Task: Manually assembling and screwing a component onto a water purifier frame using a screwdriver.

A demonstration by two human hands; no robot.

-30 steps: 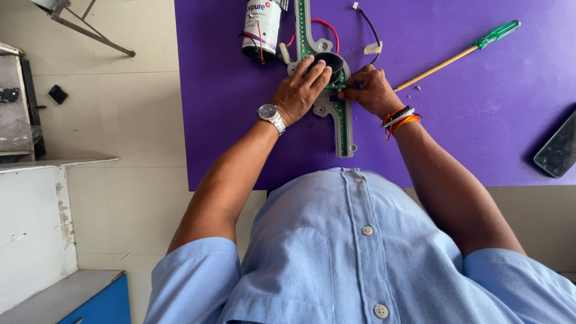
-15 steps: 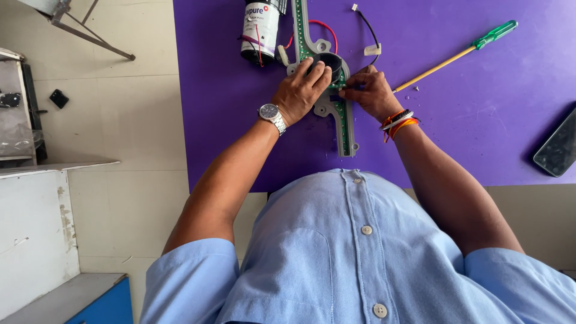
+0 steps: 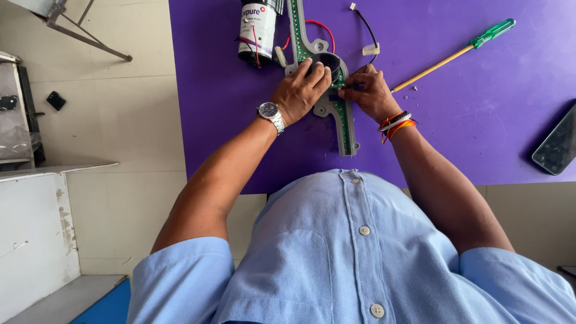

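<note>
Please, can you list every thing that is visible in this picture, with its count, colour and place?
grey bracket with green circuit strip: 1, grey and green, mat centre, under both hands
purple mat: 1, purple, covering the table
cylindrical pump: 1, white and black, top of mat
screwdriver: 1, green handle, yellow shaft, right of hands
phone: 1, black, mat's right edge
wristwatch: 1, silver, left wrist
left hand: 1, pressing on bracket
right hand: 1, pinching at strip

Repair workshop: screwdriver [image 3: 456, 55], pump motor [image 3: 257, 31], purple work mat [image 3: 480, 132].
</note>
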